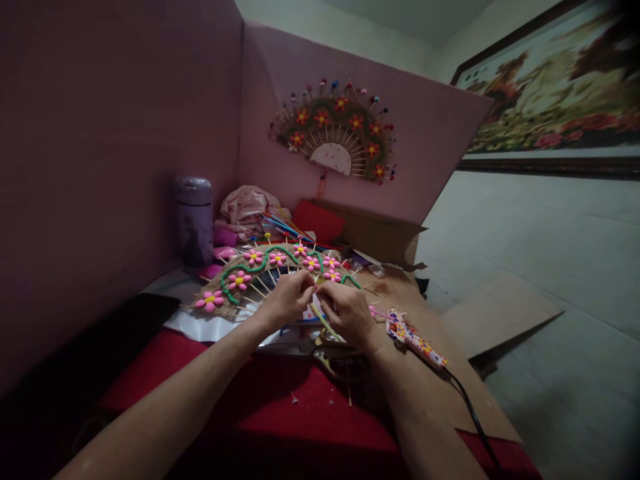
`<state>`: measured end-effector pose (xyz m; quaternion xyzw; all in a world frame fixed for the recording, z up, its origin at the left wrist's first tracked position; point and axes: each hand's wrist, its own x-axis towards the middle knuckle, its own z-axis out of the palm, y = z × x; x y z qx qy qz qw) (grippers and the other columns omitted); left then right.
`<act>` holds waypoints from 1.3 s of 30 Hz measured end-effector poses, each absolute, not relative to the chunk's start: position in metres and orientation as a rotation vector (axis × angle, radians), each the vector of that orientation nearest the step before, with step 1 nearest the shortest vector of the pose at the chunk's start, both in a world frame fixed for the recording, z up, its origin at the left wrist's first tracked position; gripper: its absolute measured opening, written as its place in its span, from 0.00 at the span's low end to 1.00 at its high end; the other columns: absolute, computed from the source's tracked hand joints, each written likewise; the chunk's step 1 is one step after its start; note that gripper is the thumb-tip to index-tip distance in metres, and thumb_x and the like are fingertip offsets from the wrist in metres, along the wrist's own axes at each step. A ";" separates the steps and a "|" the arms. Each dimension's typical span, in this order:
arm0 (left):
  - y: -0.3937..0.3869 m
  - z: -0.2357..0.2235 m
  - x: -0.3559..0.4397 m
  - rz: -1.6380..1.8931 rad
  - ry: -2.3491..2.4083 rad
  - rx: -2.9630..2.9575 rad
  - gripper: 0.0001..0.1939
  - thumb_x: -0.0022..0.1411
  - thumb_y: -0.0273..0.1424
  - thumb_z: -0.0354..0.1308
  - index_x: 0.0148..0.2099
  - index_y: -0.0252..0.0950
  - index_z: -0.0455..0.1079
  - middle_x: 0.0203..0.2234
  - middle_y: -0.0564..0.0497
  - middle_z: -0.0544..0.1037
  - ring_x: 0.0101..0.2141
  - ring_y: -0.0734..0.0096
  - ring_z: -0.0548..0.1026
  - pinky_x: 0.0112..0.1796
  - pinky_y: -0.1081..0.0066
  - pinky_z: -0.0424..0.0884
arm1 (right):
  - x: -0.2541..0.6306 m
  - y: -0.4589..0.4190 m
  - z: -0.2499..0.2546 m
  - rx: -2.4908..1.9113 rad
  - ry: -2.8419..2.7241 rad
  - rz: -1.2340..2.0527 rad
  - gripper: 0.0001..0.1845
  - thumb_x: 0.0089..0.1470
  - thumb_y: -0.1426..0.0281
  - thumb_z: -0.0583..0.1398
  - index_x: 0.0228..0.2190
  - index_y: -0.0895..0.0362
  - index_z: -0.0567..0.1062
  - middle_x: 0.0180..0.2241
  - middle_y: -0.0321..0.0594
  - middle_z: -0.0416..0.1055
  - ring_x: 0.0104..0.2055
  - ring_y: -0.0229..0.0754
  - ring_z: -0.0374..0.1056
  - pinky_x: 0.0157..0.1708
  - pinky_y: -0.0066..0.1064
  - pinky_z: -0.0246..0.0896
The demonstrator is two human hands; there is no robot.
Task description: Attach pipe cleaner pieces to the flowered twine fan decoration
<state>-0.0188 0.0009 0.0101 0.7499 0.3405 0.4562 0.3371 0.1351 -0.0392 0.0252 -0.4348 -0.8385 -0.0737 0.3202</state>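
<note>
My left hand and my right hand meet in front of a craft fan, fingertips pinched close together. Between them runs a thin pale-yellow strip, which looks like a pipe cleaner; its tail hangs below my right fingers. The exact spot where my left fingertips grip is too small to make out clearly. Just behind lies the twine-covered fan, with pink flowers and a green wavy line. Scissors with dark-gold handles lie beneath my right hand, partly hidden.
A flower-patterned glue gun with a black cord rests on cardboard at the right. A purple flask stands back left, near pink cloth. A finished-looking fan hangs on the pink panel. Red cloth covers the table.
</note>
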 end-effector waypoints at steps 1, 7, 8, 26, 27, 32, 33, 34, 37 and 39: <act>0.000 0.012 -0.020 1.139 0.869 1.987 0.03 0.53 0.28 0.54 0.28 0.34 0.65 0.17 0.57 0.68 0.17 0.79 0.68 0.18 0.79 0.62 | 0.137 -0.039 0.026 -1.132 -2.190 -0.159 0.05 0.53 0.74 0.53 0.28 0.57 0.69 0.26 0.38 0.69 0.28 0.38 0.63 0.30 0.28 0.51; -0.004 0.024 -0.024 0.848 0.529 1.587 0.11 0.51 0.34 0.60 0.27 0.32 0.64 0.16 0.54 0.70 0.15 0.78 0.67 0.16 0.77 0.64 | 0.145 -0.031 0.025 -1.015 -1.827 0.399 0.06 0.51 0.68 0.59 0.24 0.56 0.69 0.21 0.33 0.63 0.24 0.34 0.57 0.24 0.26 0.52; -0.005 0.025 -0.024 0.851 0.467 1.498 0.12 0.50 0.35 0.61 0.28 0.31 0.65 0.17 0.53 0.71 0.16 0.78 0.67 0.16 0.77 0.64 | 0.144 -0.030 0.024 -0.978 -1.759 0.484 0.07 0.50 0.67 0.59 0.24 0.56 0.68 0.20 0.32 0.61 0.23 0.34 0.56 0.23 0.25 0.51; -0.009 0.017 -0.011 1.230 0.458 1.335 0.13 0.50 0.35 0.62 0.35 0.30 0.68 0.17 0.56 0.71 0.12 0.84 0.62 0.12 0.81 0.56 | 0.134 -0.035 0.021 -1.050 -1.848 0.338 0.15 0.58 0.63 0.51 0.25 0.57 0.69 0.23 0.34 0.64 0.24 0.34 0.58 0.27 0.26 0.54; -0.009 0.017 -0.012 1.243 0.488 1.356 0.13 0.50 0.35 0.62 0.35 0.30 0.69 0.17 0.55 0.71 0.12 0.84 0.62 0.12 0.81 0.56 | 0.135 -0.034 0.021 -1.055 -1.863 0.331 0.15 0.58 0.62 0.51 0.25 0.57 0.68 0.23 0.34 0.64 0.24 0.34 0.58 0.27 0.26 0.54; -0.009 0.018 -0.012 1.263 0.622 1.471 0.13 0.50 0.35 0.62 0.32 0.29 0.71 0.19 0.53 0.72 0.15 0.80 0.67 0.13 0.79 0.62 | 0.141 -0.030 0.022 -1.066 -1.925 0.288 0.14 0.58 0.63 0.52 0.26 0.57 0.69 0.23 0.34 0.64 0.25 0.34 0.59 0.27 0.25 0.53; -0.009 0.019 -0.012 1.237 0.635 1.473 0.13 0.50 0.36 0.62 0.31 0.29 0.71 0.19 0.52 0.72 0.16 0.78 0.68 0.13 0.78 0.65 | 0.142 -0.030 0.022 -1.076 -1.946 0.276 0.13 0.58 0.64 0.52 0.26 0.57 0.69 0.23 0.34 0.64 0.25 0.34 0.59 0.27 0.25 0.53; -0.008 0.019 -0.013 1.203 0.646 1.468 0.13 0.49 0.36 0.62 0.30 0.29 0.71 0.19 0.51 0.72 0.16 0.77 0.69 0.15 0.76 0.67 | 0.143 -0.030 0.023 -1.089 -1.970 0.263 0.13 0.58 0.64 0.52 0.26 0.57 0.69 0.22 0.34 0.64 0.24 0.34 0.59 0.27 0.25 0.53; -0.007 0.021 -0.014 1.108 0.665 1.433 0.14 0.47 0.36 0.64 0.29 0.28 0.70 0.20 0.50 0.74 0.17 0.74 0.72 0.18 0.73 0.71 | 0.146 -0.031 0.025 -1.114 -2.020 0.228 0.13 0.57 0.64 0.53 0.27 0.57 0.70 0.21 0.34 0.64 0.24 0.34 0.59 0.26 0.25 0.52; -0.007 0.023 -0.016 1.067 0.655 1.403 0.15 0.47 0.36 0.64 0.30 0.28 0.71 0.21 0.49 0.75 0.18 0.74 0.73 0.20 0.73 0.72 | 0.147 -0.032 0.026 -1.116 -2.036 0.219 0.13 0.58 0.64 0.52 0.27 0.57 0.70 0.21 0.34 0.64 0.24 0.34 0.58 0.26 0.25 0.52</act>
